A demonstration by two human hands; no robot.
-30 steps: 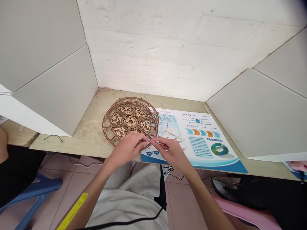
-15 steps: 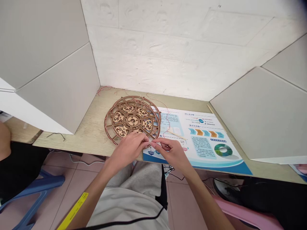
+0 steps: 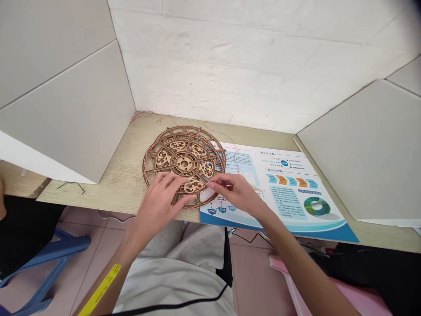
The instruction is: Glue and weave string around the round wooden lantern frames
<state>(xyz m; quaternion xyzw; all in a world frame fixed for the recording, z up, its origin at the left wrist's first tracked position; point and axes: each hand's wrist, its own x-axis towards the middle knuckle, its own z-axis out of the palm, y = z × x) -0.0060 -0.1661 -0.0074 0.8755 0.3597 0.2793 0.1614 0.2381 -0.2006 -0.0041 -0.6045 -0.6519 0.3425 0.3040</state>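
A brown wooden lattice wheel (image 3: pixel 184 164) with cut-out scrollwork lies flat on top of another wooden ring (image 3: pixel 219 153) on the tabletop. Over its near-left rim, my left hand (image 3: pixel 158 199) has thumb and fingers apart, with nothing visible between them. At the near-right rim my right hand (image 3: pixel 238 192) pinches with thumb and forefinger; what they hold is too small to make out. A thin red thread (image 3: pixel 236 151) runs from the back of the wheel down towards my right hand. Reddish cord is wound along parts of the rim.
A blue-and-white printed sheet (image 3: pixel 292 204) lies right of the wheel, partly under it. Loose red and white threads (image 3: pixel 141 115) lie at the back left, a black wire (image 3: pixel 77 186) at the front left. Grey panels (image 3: pixel 75 118) flank the table (image 3: pixel 108 193). Another person's dark clothing (image 3: pixel 29 232) shows at left.
My left hand has drawn back left from my right hand, its fingers parting. My right hand stays pinched near the rim. The camera view has shifted slightly.
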